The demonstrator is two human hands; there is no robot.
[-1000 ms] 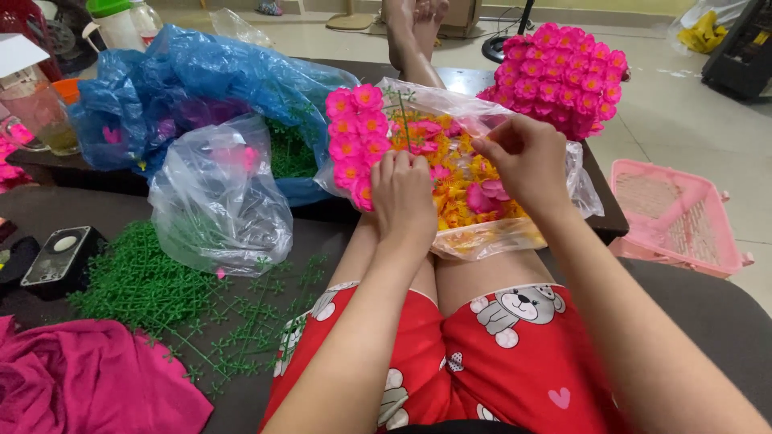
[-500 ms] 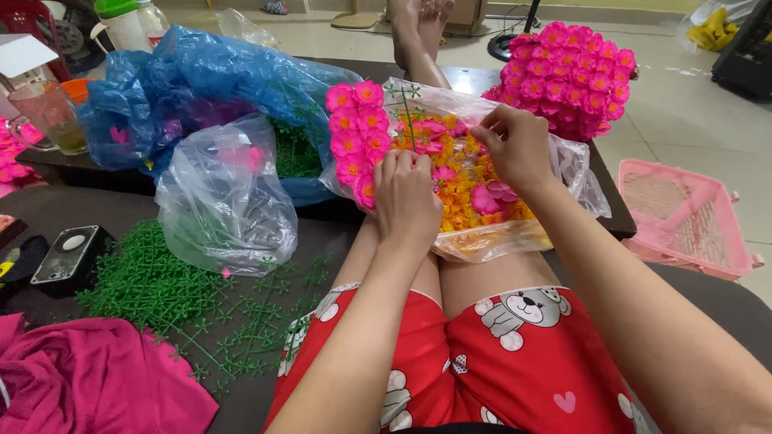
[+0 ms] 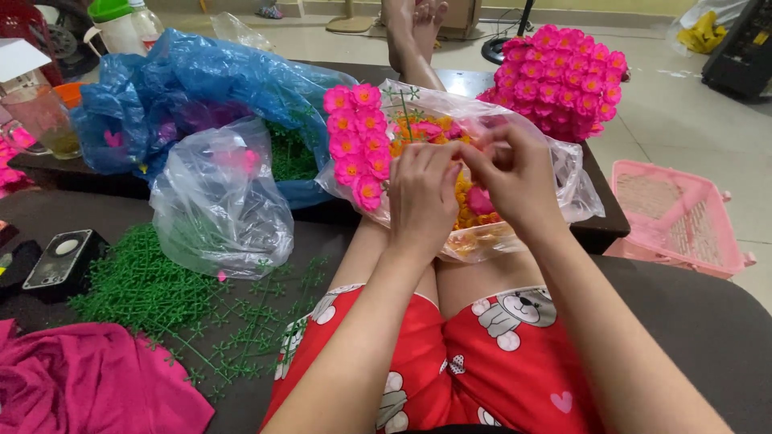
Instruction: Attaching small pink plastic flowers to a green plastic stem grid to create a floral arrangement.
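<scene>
Both hands have come up out of the clear bag of loose flower heads (image 3: 482, 233) since a moment ago and now meet just above it — the picking looks done and the fitting under way. The left hand (image 3: 420, 193) is curled, fingertips pinched narrow on something too small to make out; the right hand (image 3: 515, 173) pinches in against it, thumb and forefinger closed. A pink flower head (image 3: 481, 201) shows just beneath them, and the strip of pink flowers (image 3: 354, 141) stands at the bag's left edge. Green plastic stems (image 3: 153, 289) lie scattered on the dark mat beside the person's thigh.
</scene>
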